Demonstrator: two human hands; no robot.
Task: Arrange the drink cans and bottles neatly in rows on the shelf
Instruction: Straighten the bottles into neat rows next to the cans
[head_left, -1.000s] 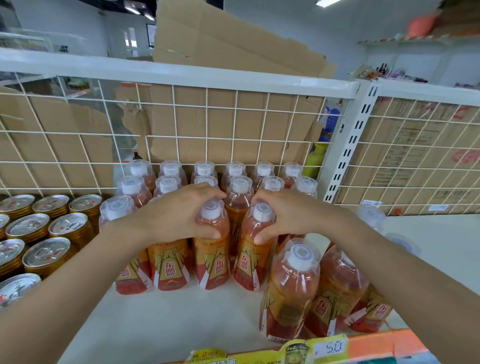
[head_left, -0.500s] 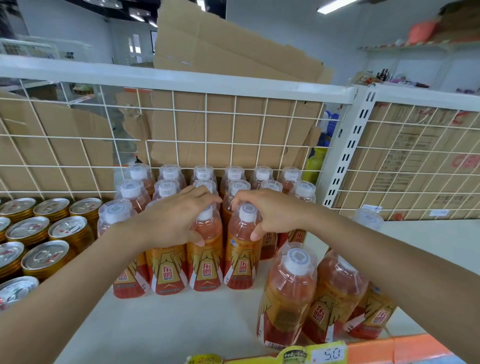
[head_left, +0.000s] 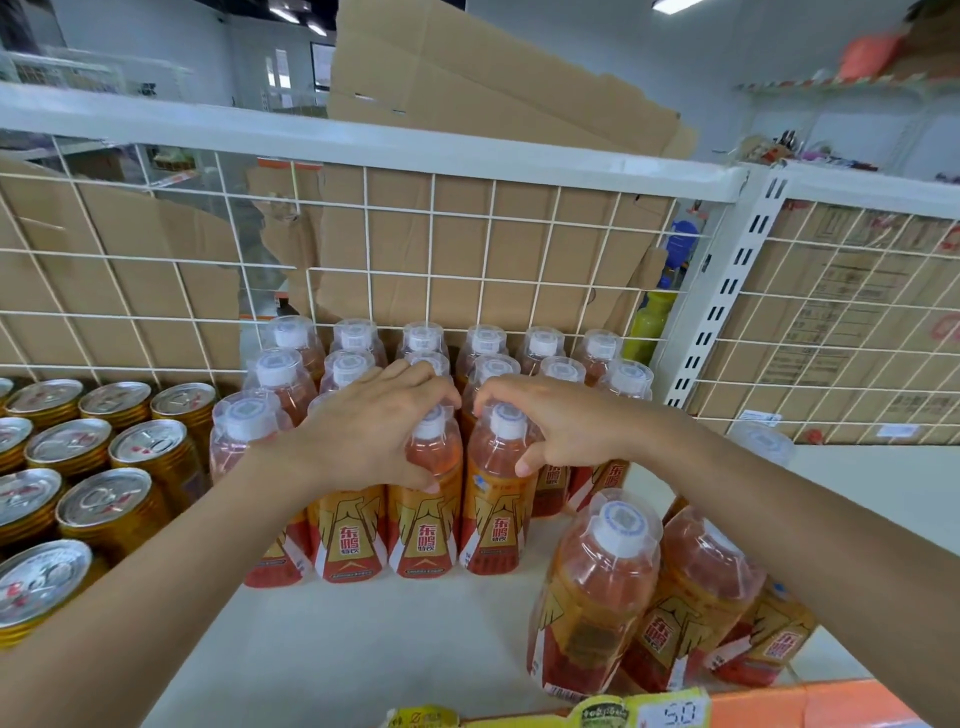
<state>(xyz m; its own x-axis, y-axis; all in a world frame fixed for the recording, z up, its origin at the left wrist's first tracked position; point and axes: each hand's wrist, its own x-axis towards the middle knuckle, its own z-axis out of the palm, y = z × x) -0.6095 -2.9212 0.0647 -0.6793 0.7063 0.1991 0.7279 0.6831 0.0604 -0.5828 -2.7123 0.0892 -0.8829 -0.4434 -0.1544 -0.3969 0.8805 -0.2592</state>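
A white wire-grid back panel (head_left: 431, 249) stands at the far edge, under a white metal top rail (head_left: 363, 143). Flattened brown cardboard sheets (head_left: 493, 88) lean behind the grid and rise above the rail. To the right, a white slotted upright post (head_left: 727, 291) divides the bays, and printed brown cardboard cartons (head_left: 841, 322) sit behind the grid beyond it. Along the near edge runs an orange price strip (head_left: 831, 704) bearing a yellow price tag (head_left: 670, 712). A yellow-green plastic bottle (head_left: 649, 327) stands behind the grid, left of the post.

Two bare, sleeveless forearms (head_left: 779, 519)
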